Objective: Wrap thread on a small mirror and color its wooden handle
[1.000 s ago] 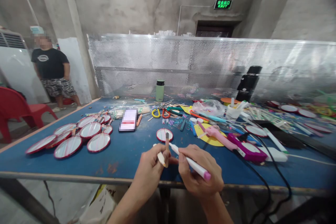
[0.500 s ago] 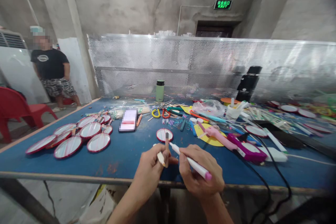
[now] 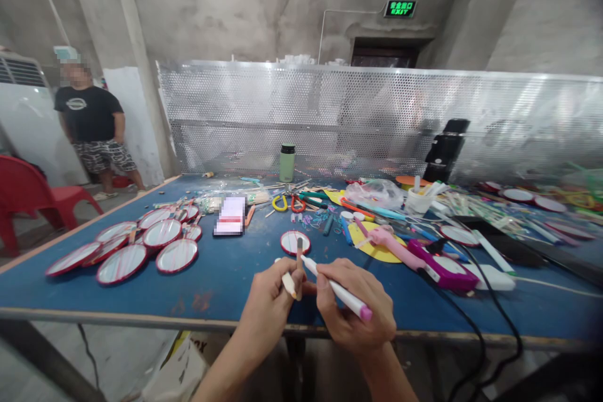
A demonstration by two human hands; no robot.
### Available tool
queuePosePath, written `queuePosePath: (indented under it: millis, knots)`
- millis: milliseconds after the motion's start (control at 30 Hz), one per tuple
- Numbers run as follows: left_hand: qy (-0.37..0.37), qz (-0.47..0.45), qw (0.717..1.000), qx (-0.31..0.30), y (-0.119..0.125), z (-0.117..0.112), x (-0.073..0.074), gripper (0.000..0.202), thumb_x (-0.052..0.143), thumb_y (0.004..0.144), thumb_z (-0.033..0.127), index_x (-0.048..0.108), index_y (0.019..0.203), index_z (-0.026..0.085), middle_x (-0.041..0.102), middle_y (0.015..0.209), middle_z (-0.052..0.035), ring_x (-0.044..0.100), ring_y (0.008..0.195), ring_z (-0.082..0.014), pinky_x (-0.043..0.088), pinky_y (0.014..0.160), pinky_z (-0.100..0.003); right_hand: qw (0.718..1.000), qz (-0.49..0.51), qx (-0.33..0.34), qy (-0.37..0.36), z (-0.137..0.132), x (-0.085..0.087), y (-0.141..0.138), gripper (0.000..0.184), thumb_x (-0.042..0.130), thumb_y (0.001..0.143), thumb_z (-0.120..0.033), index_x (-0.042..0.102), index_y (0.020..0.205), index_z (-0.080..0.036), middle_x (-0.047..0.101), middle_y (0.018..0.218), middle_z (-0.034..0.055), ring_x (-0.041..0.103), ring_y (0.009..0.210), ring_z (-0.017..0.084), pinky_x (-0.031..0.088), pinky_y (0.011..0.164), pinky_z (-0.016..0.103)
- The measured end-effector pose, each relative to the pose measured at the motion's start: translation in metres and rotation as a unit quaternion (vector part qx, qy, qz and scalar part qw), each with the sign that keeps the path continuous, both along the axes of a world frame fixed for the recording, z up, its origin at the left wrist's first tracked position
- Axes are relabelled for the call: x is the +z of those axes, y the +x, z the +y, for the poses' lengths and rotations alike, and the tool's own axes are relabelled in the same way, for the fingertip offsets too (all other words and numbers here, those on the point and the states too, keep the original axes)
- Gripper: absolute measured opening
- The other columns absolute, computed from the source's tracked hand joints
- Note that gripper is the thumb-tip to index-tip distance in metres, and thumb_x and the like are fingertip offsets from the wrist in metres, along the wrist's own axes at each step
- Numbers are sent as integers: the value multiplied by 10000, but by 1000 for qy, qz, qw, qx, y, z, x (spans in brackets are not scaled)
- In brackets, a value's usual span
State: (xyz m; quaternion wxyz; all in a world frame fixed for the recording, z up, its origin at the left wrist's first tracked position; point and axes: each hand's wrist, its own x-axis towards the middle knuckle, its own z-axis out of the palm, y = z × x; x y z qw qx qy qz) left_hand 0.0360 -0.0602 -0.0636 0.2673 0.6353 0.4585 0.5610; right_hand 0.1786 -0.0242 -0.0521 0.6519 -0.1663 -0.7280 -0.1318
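Note:
My left hand [image 3: 271,294] is closed round a flat wooden stick [image 3: 299,246] that points up and away, darker at its top end. A cream-coloured pen-like piece [image 3: 289,285] with an orange-tan tip is also between its fingers. Behind the stick's top is a small red-rimmed round disc [image 3: 287,241]; whether the two are joined I cannot tell. My right hand [image 3: 360,311] grips a white marker [image 3: 342,292] with a pink end. The marker's tip is at the stick's side, close to my left fingers.
Several red-rimmed discs [image 3: 122,264] are heaped at the left, near a phone [image 3: 230,215]. Pliers [image 3: 280,203], a green bottle [image 3: 287,163] and a perforated metal screen [image 3: 259,100] are farther back. A pink glue gun [image 3: 396,245], purple box [image 3: 443,267] and cables crowd the right. Someone [image 3: 89,110] stands far left.
My right hand and the marker have shifted slightly left, bringing the marker's tip closer to the stick. My left hand looks unmoved.

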Motion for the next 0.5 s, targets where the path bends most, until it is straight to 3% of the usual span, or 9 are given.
queuePosePath:
  millis: [500]
  knots:
    - [-8,1,1000,-7,0,0,0,301,454,957,315,539,703,179,558,655,17,507,641,-134,392,642,-215,999,25,-19,4,4,-3,0,155,642,800,-69,653,910,-178,702,724,16,677,642,160,550,635,286]
